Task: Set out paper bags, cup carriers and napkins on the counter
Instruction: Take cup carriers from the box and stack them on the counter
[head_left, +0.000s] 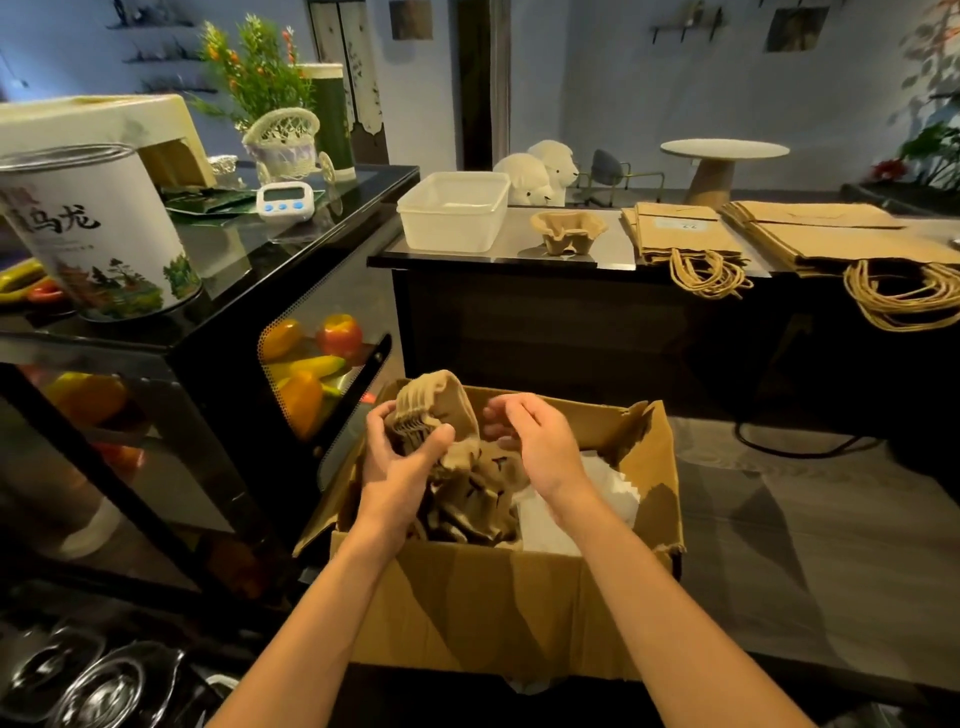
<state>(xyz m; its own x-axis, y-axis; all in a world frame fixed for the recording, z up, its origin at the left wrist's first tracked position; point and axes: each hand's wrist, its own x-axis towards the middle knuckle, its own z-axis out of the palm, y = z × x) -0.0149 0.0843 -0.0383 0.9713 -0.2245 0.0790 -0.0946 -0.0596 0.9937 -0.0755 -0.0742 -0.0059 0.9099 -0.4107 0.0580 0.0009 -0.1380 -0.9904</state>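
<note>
My left hand (400, 457) grips a stack of brown moulded-pulp cup carriers (436, 395). My empty, slack-fingered right hand (545, 441) hovers just right of it.

1. A white tea tin (98, 234) printed with a landscape is stood at the near left on a black glass display case (228, 260)
2. A white digital timer (285, 200) is set farther back on the same top
3. Orange and yellow fruit (301, 397) is seen inside the case
4. A clear plastic container (454, 210) is placed to the right of the case, with two white plush sheep (540, 174) behind it
</note>
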